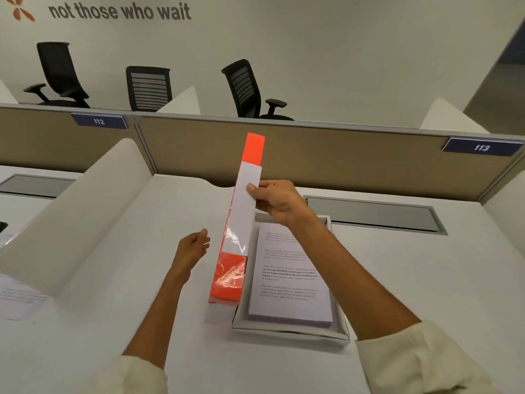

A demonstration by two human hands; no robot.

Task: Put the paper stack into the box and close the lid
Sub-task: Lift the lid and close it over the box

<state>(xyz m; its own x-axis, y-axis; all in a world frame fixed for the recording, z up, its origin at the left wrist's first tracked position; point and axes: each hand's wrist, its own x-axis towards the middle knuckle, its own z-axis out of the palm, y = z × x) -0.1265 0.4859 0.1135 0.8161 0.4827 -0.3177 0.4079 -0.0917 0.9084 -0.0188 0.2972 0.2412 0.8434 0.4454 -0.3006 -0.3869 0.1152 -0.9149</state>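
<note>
A stack of printed paper (288, 280) lies flat inside a shallow white box (292, 332) on the desk. The box's orange and white lid (241, 223) stands nearly upright along the box's left side, seen edge-on, with glossy wrap on it. My right hand (277, 201) pinches the lid's upper edge from the right, thumb on its white face. Just left of the lid, my left hand (193, 248) hovers with fingers spread, a small gap between them, holding nothing.
A curved white divider (76, 217) rises on the left, with printed sheets (20, 297) beyond it. A tan partition (326, 155) backs the desk, and a grey cable tray (375, 214) sits behind the box. Black office chairs (247, 89) stand past the partition.
</note>
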